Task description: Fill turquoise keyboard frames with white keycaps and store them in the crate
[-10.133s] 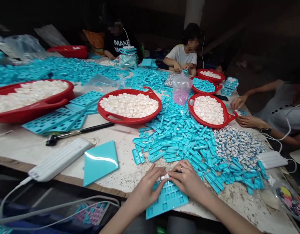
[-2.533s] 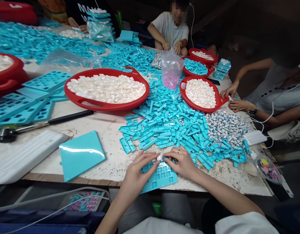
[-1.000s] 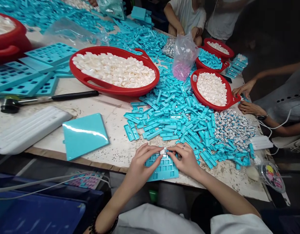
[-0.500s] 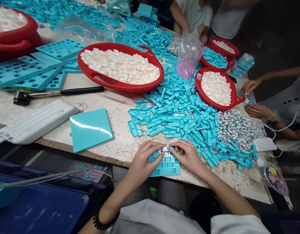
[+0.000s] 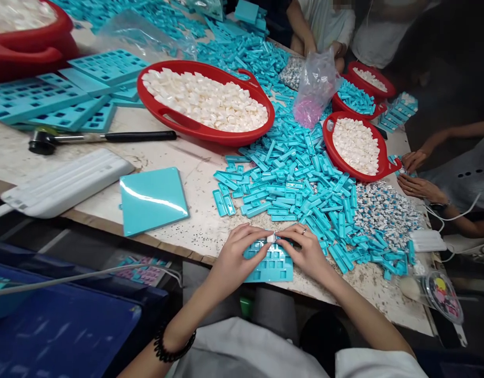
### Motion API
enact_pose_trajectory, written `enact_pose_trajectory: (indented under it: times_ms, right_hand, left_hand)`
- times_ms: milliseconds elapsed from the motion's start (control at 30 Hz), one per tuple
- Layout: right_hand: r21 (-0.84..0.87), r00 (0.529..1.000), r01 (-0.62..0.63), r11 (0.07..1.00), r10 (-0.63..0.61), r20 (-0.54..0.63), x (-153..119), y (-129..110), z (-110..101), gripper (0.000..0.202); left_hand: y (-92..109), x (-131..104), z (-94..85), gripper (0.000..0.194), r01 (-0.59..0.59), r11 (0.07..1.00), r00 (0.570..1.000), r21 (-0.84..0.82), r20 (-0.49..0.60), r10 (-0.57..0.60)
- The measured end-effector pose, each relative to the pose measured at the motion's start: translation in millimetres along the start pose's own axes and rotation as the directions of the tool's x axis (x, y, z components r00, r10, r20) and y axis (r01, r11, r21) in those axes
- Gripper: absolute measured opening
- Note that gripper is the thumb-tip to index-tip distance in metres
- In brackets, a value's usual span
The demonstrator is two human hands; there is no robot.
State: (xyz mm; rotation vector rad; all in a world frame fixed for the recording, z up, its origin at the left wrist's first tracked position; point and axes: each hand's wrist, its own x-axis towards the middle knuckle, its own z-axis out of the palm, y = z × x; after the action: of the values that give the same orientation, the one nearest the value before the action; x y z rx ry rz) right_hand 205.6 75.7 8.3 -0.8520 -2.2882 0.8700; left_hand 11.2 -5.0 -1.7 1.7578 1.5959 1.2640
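Observation:
A blue tray with square pockets (image 5: 271, 265) lies at the table's front edge, between my two hands. My left hand (image 5: 242, 254) pinches a small white piece (image 5: 271, 238) over the tray's back part. From the other side, my right hand (image 5: 303, 249) has its thumb and fingers closed at the same spot; what they hold is too small to make out. Behind my hands spreads a pile of blue strips (image 5: 285, 189). To the left rests a flat blue square plate (image 5: 153, 200).
Red baskets of white pieces stand behind (image 5: 202, 137) and at right (image 5: 360, 176). A black-handled hammer (image 5: 104, 137) and a white power strip (image 5: 69, 181) lie left. Small white-and-blue parts (image 5: 387, 215) are heaped at right, near another person's hands (image 5: 419, 186).
The view has shifted slightly, so the table's things appear a little further right. My hands stay at the tray, fingers closer together around the white piece. The other person's hands at right have moved slightly.

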Motion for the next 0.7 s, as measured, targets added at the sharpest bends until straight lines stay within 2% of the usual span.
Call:
enact_pose_trajectory:
  times_ms: [267,400,700]
  right_hand:
    - [-0.073,0.997,-0.072,0.995,0.073,0.007,4.7,-5.6,-2.5,0.011]
    - [-0.037,0.998,-0.058,0.998,0.060,0.035,5.4,-2.8,-3.4,0.012]
    - [-0.013,0.999,-0.036,0.999,0.037,0.016,8.3,-8.4,-11.1,0.011]
  left_hand:
    - [2.8,0.9,-2.0,0.017,0.033,0.999,0.999,-0.008,-0.001,-0.033]
    - [3.1,1.6,-2.1,0.018,0.036,0.999,0.999,-0.016,-0.012,-0.037]
    - [5.2,2.1,-3.7,0.018,0.044,0.996,0.999,-0.076,0.001,-0.045]
